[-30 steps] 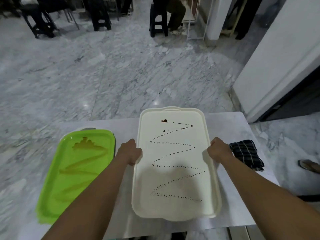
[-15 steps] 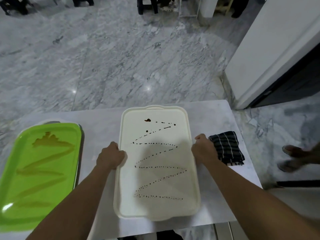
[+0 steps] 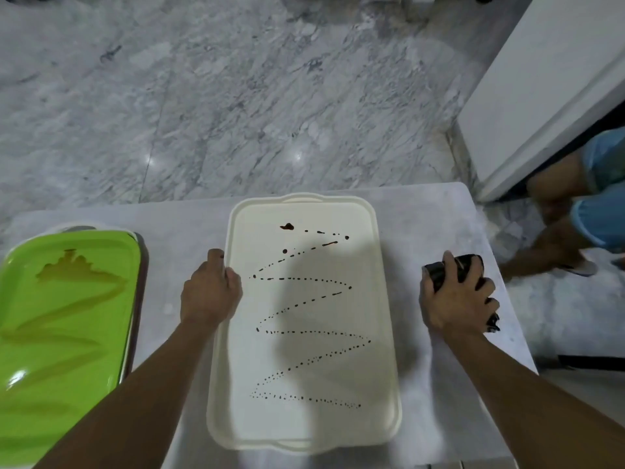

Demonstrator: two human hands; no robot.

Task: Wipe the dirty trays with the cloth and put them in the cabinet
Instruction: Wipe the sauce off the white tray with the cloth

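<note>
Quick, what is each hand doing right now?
Left hand: grips the white tray by its left rim.
Right hand: grips the dark cloth.

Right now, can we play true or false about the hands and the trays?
1. The right hand grips the dark cloth. True.
2. The white tray is clean. False: a dark dotted zigzag runs across it.
3. The left hand holds the green tray. False: it holds the white tray's left edge.
4. The green tray lies left of the white tray. True.
5. The cloth lies in the white tray. False: it is on the table, right of that tray.
</note>
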